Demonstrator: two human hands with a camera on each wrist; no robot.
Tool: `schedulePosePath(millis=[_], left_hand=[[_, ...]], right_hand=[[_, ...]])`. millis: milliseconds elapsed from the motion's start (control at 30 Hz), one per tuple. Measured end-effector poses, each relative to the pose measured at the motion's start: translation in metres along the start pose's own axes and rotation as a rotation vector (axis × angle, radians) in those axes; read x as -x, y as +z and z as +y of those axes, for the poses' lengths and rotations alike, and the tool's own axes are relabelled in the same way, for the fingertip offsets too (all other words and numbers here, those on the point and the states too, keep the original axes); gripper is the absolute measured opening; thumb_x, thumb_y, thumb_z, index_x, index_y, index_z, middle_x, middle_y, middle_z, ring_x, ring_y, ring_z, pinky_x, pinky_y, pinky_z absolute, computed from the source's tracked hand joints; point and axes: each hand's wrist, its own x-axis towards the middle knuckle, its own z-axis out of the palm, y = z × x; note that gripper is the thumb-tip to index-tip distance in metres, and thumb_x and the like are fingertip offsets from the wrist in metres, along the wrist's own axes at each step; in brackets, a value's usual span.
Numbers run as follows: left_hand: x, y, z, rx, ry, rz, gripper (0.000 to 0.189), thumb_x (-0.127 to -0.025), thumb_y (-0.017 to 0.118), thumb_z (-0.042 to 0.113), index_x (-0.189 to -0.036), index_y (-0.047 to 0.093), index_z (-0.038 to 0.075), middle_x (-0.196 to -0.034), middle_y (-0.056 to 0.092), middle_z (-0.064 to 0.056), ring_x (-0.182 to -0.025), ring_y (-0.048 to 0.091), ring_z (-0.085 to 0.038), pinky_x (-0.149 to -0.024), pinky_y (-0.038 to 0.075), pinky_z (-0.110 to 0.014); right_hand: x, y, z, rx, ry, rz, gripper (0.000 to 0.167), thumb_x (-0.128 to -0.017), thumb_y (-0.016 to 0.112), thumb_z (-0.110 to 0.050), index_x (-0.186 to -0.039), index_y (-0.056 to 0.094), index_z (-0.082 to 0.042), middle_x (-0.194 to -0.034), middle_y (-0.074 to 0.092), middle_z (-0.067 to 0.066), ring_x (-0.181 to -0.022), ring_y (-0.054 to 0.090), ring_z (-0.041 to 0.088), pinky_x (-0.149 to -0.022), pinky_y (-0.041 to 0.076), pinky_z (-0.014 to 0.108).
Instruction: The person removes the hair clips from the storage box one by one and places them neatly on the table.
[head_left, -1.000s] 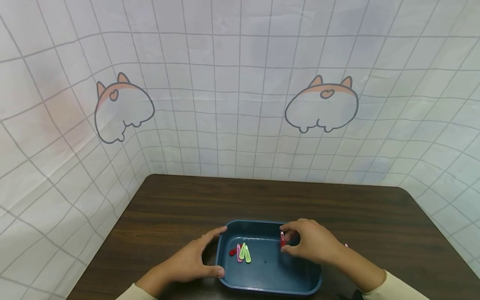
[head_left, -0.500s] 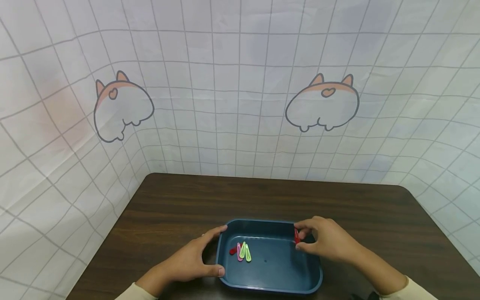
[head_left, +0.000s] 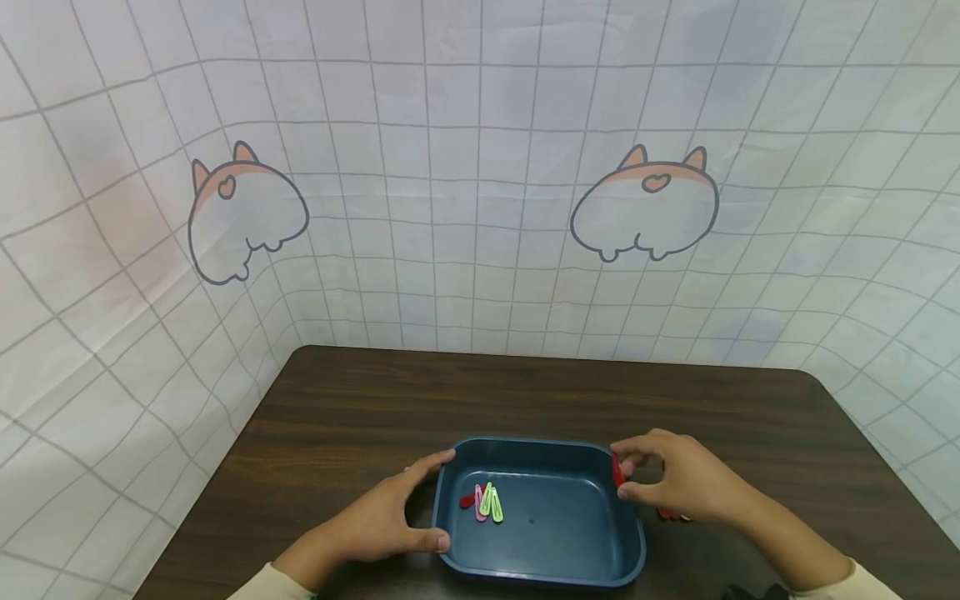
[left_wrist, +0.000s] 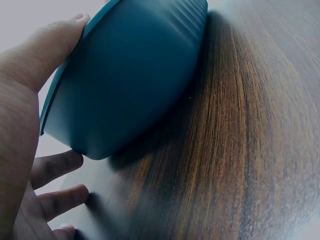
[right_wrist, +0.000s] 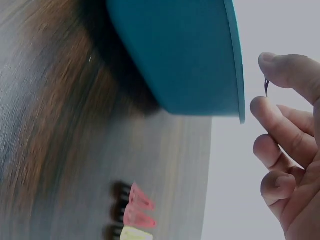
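Note:
My right hand (head_left: 678, 475) pinches a red snap hair clip (head_left: 617, 469) between thumb and fingertips, at the right rim of a blue plastic tray (head_left: 555, 575). In the right wrist view this clip (right_wrist: 266, 86) shows only as a thin dark edge. My left hand (head_left: 378, 517) spreads along the tray's left end, thumb at the near part of the rim, index finger at the far corner. Inside the tray, toward its left, lie a red clip (head_left: 467, 502), a pink clip (head_left: 478, 505) and two yellow-green clips (head_left: 497, 506), bunched together.
On the dark wooden table (head_left: 360, 400), right of the tray and partly behind my right hand, lie more clips (head_left: 670, 514). Up close, pinkish-red clips (right_wrist: 138, 217) and a yellow clip (right_wrist: 136, 234) line up there. A white gridded cloth (head_left: 450, 208) surrounds the table.
My right hand has moved right with the red clip, from over the tray's inside to its right rim. Clips on the table have come into view under it. The left hand and tray stay put.

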Motion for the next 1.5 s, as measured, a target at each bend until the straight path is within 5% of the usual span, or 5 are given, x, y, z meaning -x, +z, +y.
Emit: schedulePosePath(millis=[267, 633, 1500], left_hand=[[0.000, -0.001, 0.001, -0.004, -0.001, 0.006, 0.097, -0.082, 0.082, 0.055, -0.160, 0.026, 0.042, -0.159, 0.039, -0.005, -0.142, 0.040, -0.040, -0.104, 0.033, -0.074], [0.000, -0.001, 0.002, -0.017, 0.007, 0.014, 0.098, -0.081, 0.082, 0.056, -0.160, 0.026, 0.043, -0.159, 0.040, -0.005, -0.142, 0.040, -0.038, -0.106, 0.033, -0.073], [0.001, -0.001, 0.003, 0.000, 0.010, 0.015, 0.097, -0.082, 0.083, 0.053, -0.160, 0.027, 0.041, -0.158, 0.041, -0.005, -0.141, 0.041, -0.039, -0.106, 0.033, -0.073]], right_hand=[[0.006, -0.009, 0.018, -0.036, 0.038, -0.001, 0.053, -0.086, 0.081, -0.049, -0.129, 0.069, -0.020, -0.092, 0.065, -0.021, -0.090, 0.059, 0.010, -0.073, 0.045, 0.030], [0.019, -0.015, 0.041, -0.113, 0.057, 0.007, 0.056, -0.087, 0.081, -0.045, -0.131, 0.067, -0.015, -0.097, 0.067, -0.011, -0.064, 0.049, 0.009, -0.051, 0.041, 0.026], [0.047, -0.015, 0.085, 0.029, 0.041, 0.102, 0.052, -0.084, 0.085, -0.045, -0.125, 0.071, -0.017, -0.107, 0.067, -0.016, -0.097, 0.063, 0.012, -0.075, 0.054, 0.030]])
